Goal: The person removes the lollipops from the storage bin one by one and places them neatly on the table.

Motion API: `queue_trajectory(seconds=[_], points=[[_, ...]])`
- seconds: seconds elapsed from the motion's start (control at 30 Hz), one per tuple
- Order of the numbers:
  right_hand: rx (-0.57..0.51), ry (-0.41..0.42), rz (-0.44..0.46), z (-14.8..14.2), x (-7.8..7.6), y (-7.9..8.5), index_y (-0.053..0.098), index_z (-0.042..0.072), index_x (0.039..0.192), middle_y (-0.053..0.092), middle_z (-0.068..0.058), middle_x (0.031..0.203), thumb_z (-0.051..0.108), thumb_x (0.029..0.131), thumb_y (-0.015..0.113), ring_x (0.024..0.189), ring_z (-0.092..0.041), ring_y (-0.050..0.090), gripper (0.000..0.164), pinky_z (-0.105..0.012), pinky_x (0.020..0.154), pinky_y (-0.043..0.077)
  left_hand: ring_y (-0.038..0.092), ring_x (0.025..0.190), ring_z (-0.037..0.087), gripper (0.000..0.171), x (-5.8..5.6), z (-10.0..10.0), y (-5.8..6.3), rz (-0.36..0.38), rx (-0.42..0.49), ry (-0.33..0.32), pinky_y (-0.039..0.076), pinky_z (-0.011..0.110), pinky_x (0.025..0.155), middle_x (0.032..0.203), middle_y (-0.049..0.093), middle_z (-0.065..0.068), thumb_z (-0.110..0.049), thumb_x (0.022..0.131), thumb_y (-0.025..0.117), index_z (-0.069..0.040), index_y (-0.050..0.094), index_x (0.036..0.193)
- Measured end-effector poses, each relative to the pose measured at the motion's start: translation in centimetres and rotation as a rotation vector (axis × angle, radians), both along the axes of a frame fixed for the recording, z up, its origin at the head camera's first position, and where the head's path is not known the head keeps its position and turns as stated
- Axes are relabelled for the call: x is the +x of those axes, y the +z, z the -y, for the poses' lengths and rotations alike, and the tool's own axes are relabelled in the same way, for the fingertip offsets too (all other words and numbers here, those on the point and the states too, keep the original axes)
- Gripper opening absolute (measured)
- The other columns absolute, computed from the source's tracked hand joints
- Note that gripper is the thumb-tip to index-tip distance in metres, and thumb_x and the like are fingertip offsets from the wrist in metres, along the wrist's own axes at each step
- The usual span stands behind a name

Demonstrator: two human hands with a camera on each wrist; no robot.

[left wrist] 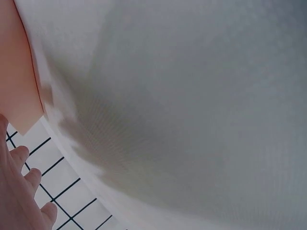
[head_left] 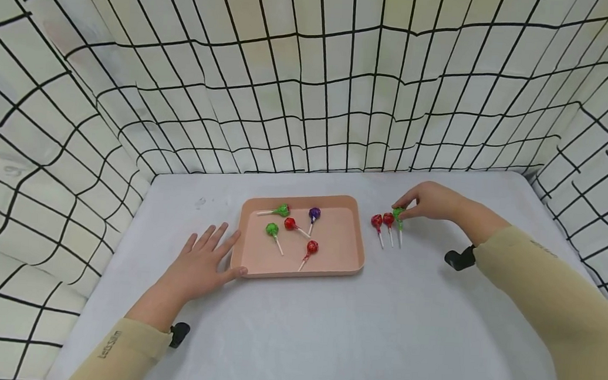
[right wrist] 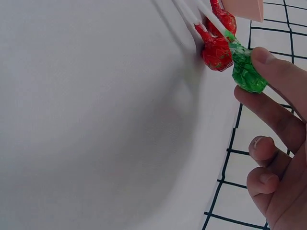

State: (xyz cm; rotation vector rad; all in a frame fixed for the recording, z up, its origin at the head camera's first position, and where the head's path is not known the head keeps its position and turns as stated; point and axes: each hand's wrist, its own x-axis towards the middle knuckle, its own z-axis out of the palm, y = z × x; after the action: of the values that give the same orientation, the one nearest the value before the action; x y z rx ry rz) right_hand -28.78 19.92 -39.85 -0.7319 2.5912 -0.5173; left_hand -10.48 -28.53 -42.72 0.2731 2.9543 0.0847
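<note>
My right hand [head_left: 427, 201] pinches the wrapped head of a green lollipop [right wrist: 247, 69] between thumb and forefinger, to the right of the tray. Directly left of it two red lollipops [head_left: 377, 221] lie side by side, all three sticks pointing toward me. My left hand [head_left: 200, 265] spreads its fingers at the left edge of a pink tray [head_left: 340, 234], the thumb at its near left corner. Inside the tray are several lollipops: two green ones, a purple lollipop [head_left: 314, 214] and two red ones. The left wrist view catches the tray's side [left wrist: 19, 72] and part of the hand.
A white cloth-covered table [head_left: 325, 338] lies under everything. White walls with a black grid pattern [head_left: 331, 98] rise behind the table and on both sides. A small black wrist camera [head_left: 460, 258] sticks out beside the right sleeve, another [head_left: 180, 334] beside the left.
</note>
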Motion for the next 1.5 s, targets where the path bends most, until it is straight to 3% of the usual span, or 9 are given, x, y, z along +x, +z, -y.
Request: queue_trajectory(seconds=[0.3, 0.87, 1.5], points=[[0.007, -0.032, 0.051, -0.6, -0.3, -0.6, 0.075, 0.015, 0.119, 0.071, -0.006, 0.113, 0.024, 0.09, 0.075, 0.104, -0.023, 0.06, 0.03, -0.043, 0.087, 0.052, 0.01, 0.149, 0.043, 0.091, -0.2, -0.4, 0.2, 0.01, -0.007, -0.004, 0.004, 0.064, 0.117, 0.164, 0.016, 0.019, -0.069, 0.089, 0.053, -0.017, 0.025, 0.159], [0.078, -0.035, 0.043, -0.6, -1.1, -2.2, 0.076, 0.017, 0.116, 0.07, -0.004, 0.11, 0.023, 0.089, 0.075, 0.107, -0.026, 0.057, 0.027, -0.046, 0.091, 0.051, 0.012, 0.149, 0.043, 0.092, -0.4, -0.6, 0.3, 0.008, -0.004, -0.011, 0.006, 0.064, 0.117, 0.163, 0.017, 0.019, -0.071, 0.089, 0.052, -0.017, 0.026, 0.158], [0.072, -0.041, 0.028, 0.0, -1.1, -1.5, 0.074, 0.018, 0.121, 0.07, -0.005, 0.114, 0.025, 0.09, 0.074, 0.114, -0.03, 0.055, 0.031, -0.05, 0.094, 0.049, 0.011, 0.149, 0.043, 0.093, -0.2, -0.3, 0.3, 0.025, -0.01, 0.003, 0.006, 0.065, 0.117, 0.163, 0.015, 0.02, -0.071, 0.089, 0.052, -0.017, 0.025, 0.159]])
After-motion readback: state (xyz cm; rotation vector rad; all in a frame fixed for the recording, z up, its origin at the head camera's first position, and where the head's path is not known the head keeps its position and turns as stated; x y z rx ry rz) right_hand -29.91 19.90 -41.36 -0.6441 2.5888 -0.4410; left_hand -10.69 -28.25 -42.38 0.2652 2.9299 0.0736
